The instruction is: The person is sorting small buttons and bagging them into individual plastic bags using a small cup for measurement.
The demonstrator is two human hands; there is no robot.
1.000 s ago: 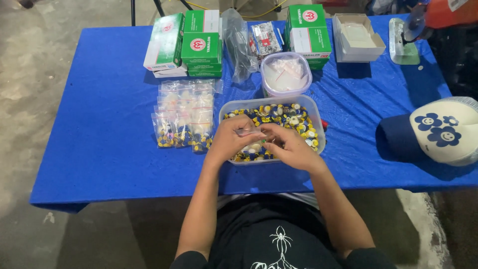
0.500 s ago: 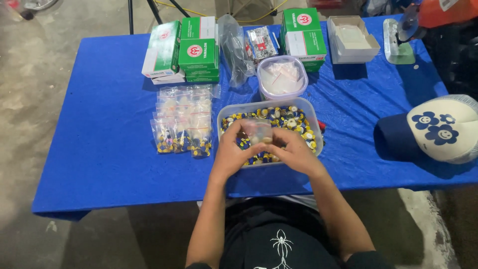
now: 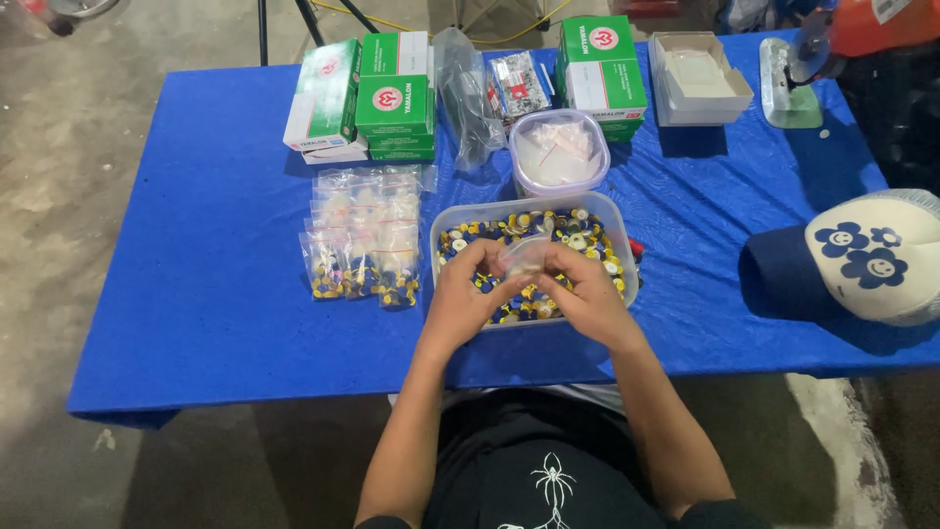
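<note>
Pinched between both hands, a small clear plastic bag hangs just above the near half of the clear tub, over the heap of small blue, yellow and white caps that fills it. The bag's long axis runs roughly left to right, from one hand to the other, so neither is nearer: the left hand grips its left edge and the right hand its right edge, fingers curled in and thumbs pressing the film. Whether the bag's mouth is pulled open I cannot tell from here; the plastic is too crumpled. Both hands rest low, close against the caps beneath them, and the bag sits slightly farther from the body than the knuckles.

Left of the tub, well within reach of the left hand, lie rows of filled little bags on the blue table. Beyond the tub stands a round lidded container holding more empty bags. Green and white boxes are stacked along the far edge, with an open cardboard box to the right. A navy and cream cap with flower faces sits at the right end.
</note>
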